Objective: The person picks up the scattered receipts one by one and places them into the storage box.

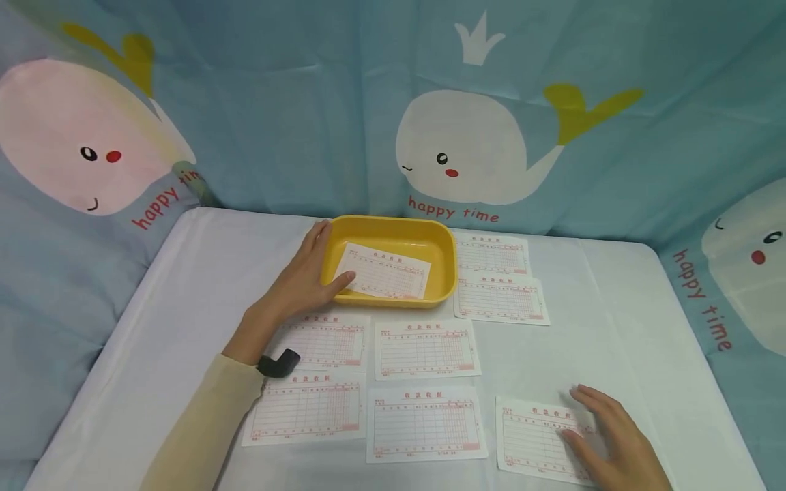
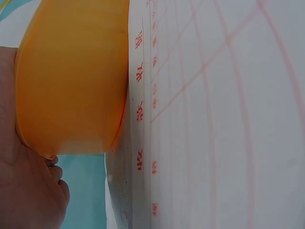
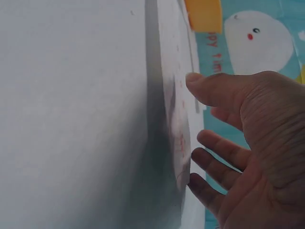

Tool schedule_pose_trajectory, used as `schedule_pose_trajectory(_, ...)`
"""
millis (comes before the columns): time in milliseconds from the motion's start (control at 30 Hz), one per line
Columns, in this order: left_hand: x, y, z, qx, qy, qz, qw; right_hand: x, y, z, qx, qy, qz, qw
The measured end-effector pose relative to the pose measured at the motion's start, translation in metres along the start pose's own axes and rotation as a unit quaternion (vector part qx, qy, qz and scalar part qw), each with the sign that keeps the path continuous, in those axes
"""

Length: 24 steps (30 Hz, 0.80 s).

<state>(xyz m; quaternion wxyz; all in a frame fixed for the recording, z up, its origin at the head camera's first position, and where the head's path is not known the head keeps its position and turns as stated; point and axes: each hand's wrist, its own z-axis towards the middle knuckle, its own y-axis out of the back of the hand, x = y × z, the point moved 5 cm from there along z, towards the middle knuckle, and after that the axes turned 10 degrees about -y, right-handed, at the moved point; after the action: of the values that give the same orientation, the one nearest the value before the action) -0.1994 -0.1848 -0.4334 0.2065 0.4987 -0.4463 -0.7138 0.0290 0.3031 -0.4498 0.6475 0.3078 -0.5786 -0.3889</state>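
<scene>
Up at the far side of the desk [image 1: 614, 300], the left hand [image 1: 307, 276] lies with straight fingers against the left wall of the yellow tray [image 1: 393, 235], its thumb resting on the slip of paper [image 1: 383, 271] that sits inside the tray. Nearer, the right hand [image 1: 614, 436] is spread flat, fingers slightly apart, touching the right edge of another slip [image 1: 537, 440] lying on the desk.
</scene>
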Motion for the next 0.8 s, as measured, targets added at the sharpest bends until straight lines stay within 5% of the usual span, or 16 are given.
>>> schedule_pose_trajectory(533,0.002,0.002,-0.002,-0.003,-0.001,0.006,1.0,-0.041,-0.003,-0.029,0.069,-0.104,-0.087,0.988)
schedule_pose_trajectory(800,0.001,0.001,-0.001,0.0,0.0,0.004,1.0,-0.037,0.001,-0.036,0.028,-0.078,-0.084,0.993)
